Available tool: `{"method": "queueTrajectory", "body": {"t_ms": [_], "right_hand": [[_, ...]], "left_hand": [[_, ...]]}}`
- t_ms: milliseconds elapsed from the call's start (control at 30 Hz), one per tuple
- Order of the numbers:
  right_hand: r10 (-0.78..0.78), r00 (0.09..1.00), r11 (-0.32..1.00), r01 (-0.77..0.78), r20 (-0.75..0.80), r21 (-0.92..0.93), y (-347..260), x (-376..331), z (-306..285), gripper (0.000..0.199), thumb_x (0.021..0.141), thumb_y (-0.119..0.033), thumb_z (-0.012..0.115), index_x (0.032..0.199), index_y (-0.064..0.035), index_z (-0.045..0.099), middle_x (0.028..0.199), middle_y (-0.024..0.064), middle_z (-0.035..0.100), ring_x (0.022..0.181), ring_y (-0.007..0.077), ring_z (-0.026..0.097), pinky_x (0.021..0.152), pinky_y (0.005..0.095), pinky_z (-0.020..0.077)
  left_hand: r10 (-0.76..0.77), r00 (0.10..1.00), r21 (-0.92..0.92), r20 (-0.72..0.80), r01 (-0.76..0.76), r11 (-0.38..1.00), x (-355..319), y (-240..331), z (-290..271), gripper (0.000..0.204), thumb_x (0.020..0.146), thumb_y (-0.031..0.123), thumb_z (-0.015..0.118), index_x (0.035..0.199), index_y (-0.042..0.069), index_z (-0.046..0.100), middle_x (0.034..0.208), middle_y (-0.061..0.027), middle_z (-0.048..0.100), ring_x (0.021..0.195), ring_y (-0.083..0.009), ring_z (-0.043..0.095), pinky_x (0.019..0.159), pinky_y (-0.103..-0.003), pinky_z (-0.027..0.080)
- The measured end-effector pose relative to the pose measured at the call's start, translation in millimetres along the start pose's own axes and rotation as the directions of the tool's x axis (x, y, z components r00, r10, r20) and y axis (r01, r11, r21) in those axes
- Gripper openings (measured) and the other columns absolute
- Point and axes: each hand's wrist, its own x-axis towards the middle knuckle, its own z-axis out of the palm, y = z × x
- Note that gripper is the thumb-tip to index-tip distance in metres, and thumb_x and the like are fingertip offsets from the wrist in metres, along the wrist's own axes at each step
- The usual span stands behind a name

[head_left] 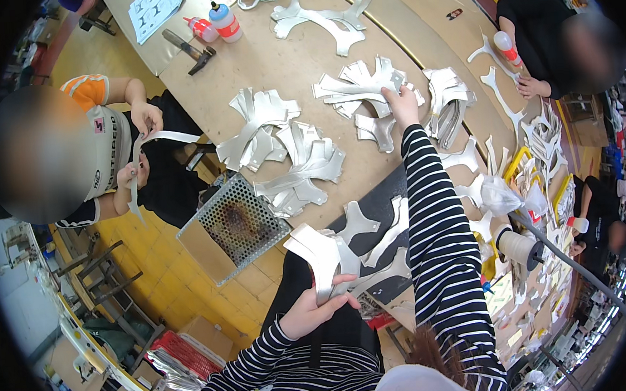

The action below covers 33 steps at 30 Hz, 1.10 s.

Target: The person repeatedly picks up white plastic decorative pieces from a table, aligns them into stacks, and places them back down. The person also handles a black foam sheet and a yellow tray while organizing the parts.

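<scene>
My left hand [312,314] is closed around the narrow end of some silver, Y-shaped flat pieces [315,255], held near my lap at the table's front edge. They look like cut shoe-upper parts, one overlapping another. Farther out, my right arm stretches across the table. My right hand [404,107] has its fingers bent onto the edge of a silver piece on a loose pile [367,85], apparently pinching it. Beside that hand, on the right, lies a neater stack of folded silver pieces [448,101]. Two more silver piles [257,127] [300,166] lie to the left.
A perforated metal box [239,218] stands at the table's left edge. A hammer [191,51] and two bottles [225,23] are at the far left. Loose pieces lie on a dark mat [388,194]. A thread cone [518,247] stands right. Co-workers sit left and right.
</scene>
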Motion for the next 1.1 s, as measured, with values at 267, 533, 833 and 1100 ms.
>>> {"method": "queueTrajectory", "body": {"t_ms": [267, 533, 833, 1100], "right_hand": [[0.122, 0.990, 0.943, -0.136, 0.067, 0.303, -8.8, -11.6, -11.4, 0.033, 0.085, -0.020, 0.067, 0.112, -0.0018, 0.060, 0.099, 0.0038, 0.067, 0.082, 0.0091, 0.063, 0.069, 0.0233, 0.0475], [0.166, 0.976, 0.696, -0.218, 0.142, 0.684, -61.3, -58.9, -29.8, 0.022, 0.085, -0.012, 0.064, 0.104, -0.0025, 0.061, 0.097, 0.0047, 0.067, 0.086, 0.0120, 0.063, 0.075, 0.0267, 0.0490], [0.196, 0.968, -0.017, -0.155, 0.155, 0.988, -73.9, -106.5, 0.1, 0.020, 0.090, -0.007, 0.059, 0.110, -0.0027, 0.058, 0.108, 0.0064, 0.064, 0.101, 0.0164, 0.060, 0.088, 0.0326, 0.0515], [0.356, 0.934, -0.180, 0.033, 0.034, 0.983, -78.4, -102.3, 22.0, 0.021, 0.088, -0.007, 0.061, 0.107, -0.0016, 0.056, 0.104, 0.0061, 0.061, 0.095, 0.0181, 0.060, 0.087, 0.0311, 0.0526]], "left_hand": [[-0.012, 1.000, 0.003, 0.026, 0.012, 1.000, 1.0, 6.1, -4.9, 0.039, 0.099, 0.015, 0.047, 0.138, 0.011, 0.043, 0.096, 0.0030, 0.063, 0.066, -0.0021, 0.038, 0.063, -0.016, 0.034], [-0.033, 0.998, 0.002, 0.054, 0.033, 0.999, 0.4, 5.7, -2.2, 0.040, 0.099, 0.014, 0.047, 0.139, 0.010, 0.042, 0.098, 0.0022, 0.062, 0.070, -0.0026, 0.039, 0.065, -0.016, 0.036], [-0.015, 0.994, 0.027, 0.108, 0.012, 1.000, 3.8, 3.9, 10.6, 0.041, 0.099, 0.013, 0.047, 0.140, 0.009, 0.040, 0.100, -0.0022, 0.061, 0.094, -0.0073, 0.051, 0.088, -0.021, 0.038], [0.000, 0.995, 0.036, 0.096, -0.004, 0.999, 2.2, 0.9, 17.3, 0.042, 0.097, 0.011, 0.047, 0.139, 0.008, 0.040, 0.099, -0.0013, 0.063, 0.064, -0.0011, 0.038, 0.058, -0.015, 0.034]]}}
